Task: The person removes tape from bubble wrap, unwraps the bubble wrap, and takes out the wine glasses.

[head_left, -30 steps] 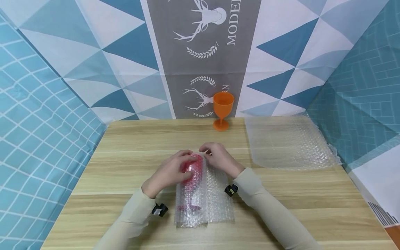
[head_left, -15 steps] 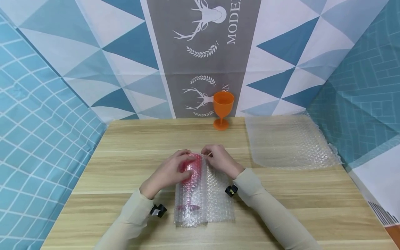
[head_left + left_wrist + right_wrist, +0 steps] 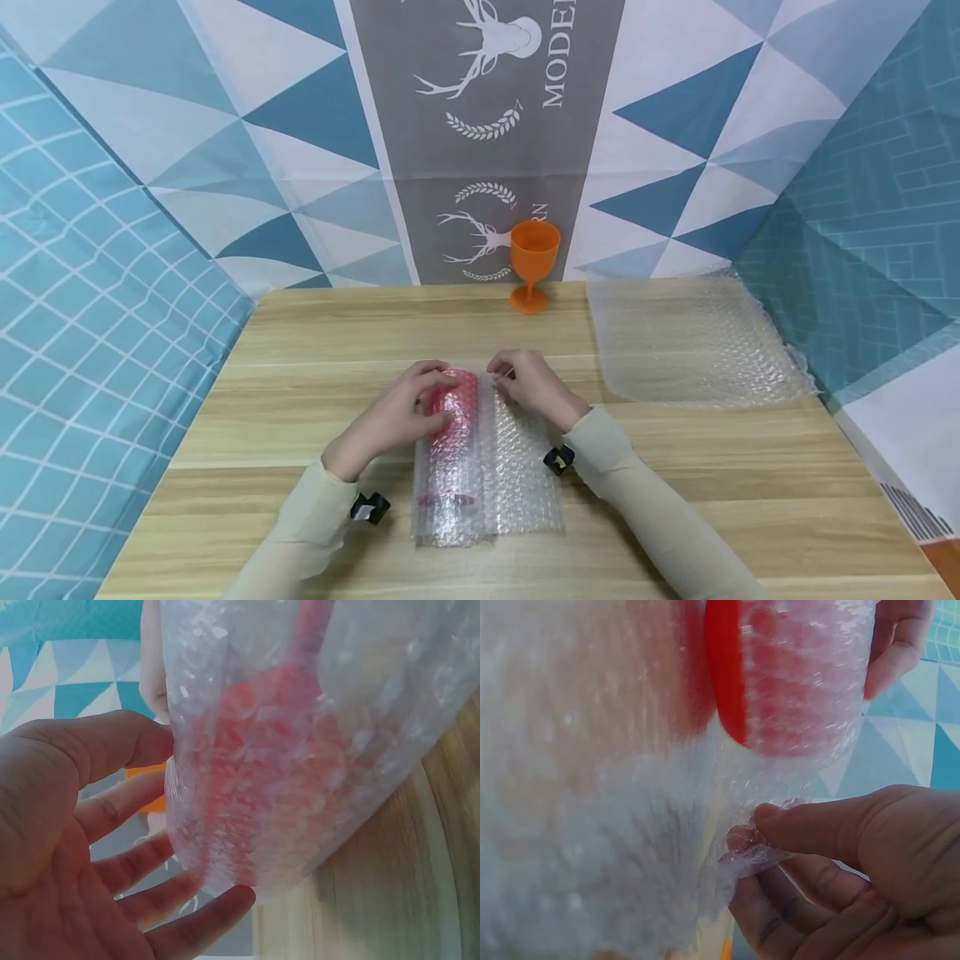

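Curves the fingers and thumb of the left hand (image 3: pixel 393 422) round the bowl of a red goblet (image 3: pixel 461 403), lying on its side inside bubble wrap (image 3: pixel 501 475) near the middle of the surface (image 3: pixel 307 400), with its foot toward the near edge. Pinches the edge of that wrap between the thumb and fingertips of the right hand (image 3: pixel 536 387), just beside the rim. Farther back, an orange goblet (image 3: pixel 533 257), upright before the patterned cloth (image 3: pixel 480 162); to its right, a second sheet of bubble wrap (image 3: pixel 686 342), spread flat.
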Motion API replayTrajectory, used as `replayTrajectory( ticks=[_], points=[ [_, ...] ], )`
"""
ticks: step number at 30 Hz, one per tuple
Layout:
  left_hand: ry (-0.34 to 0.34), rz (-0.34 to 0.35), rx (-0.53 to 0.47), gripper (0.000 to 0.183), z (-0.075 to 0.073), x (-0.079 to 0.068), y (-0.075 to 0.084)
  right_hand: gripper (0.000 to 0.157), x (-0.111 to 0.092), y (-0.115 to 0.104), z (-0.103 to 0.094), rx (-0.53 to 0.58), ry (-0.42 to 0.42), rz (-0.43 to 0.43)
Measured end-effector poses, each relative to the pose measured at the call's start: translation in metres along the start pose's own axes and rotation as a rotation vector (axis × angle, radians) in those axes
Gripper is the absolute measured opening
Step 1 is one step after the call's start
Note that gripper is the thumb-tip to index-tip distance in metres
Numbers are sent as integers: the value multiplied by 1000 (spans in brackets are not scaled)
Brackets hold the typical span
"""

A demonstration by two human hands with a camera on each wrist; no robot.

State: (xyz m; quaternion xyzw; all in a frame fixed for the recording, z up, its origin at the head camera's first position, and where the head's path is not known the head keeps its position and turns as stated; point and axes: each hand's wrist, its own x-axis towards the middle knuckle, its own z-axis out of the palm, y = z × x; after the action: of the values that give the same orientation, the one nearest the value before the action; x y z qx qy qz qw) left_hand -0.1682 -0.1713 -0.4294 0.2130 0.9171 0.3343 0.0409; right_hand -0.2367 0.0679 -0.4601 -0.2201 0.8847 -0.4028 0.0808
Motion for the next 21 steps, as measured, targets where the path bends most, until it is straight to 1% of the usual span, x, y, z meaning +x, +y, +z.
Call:
replayTrajectory(
  ticks=[4, 7, 11, 17, 21],
  points=[
    [3, 3, -8, 54, -3, -4, -4, 18, -1, 4, 2, 7, -4, -4],
    [0, 16, 8, 55, -4, -5, -6, 18, -2, 6, 2, 5, 2, -4],
    [-7, 34, 42, 50, -5, -7, -8, 18, -3, 8, 3, 7, -3, -2],
    [-20, 8, 52, 48, -8, -11, -7, 14, -3, 10, 4, 6, 1, -9],
    [3, -11, 41, 48, -10, -11, -7, 10, -3, 10, 3, 10, 2, 1]
  ],
)
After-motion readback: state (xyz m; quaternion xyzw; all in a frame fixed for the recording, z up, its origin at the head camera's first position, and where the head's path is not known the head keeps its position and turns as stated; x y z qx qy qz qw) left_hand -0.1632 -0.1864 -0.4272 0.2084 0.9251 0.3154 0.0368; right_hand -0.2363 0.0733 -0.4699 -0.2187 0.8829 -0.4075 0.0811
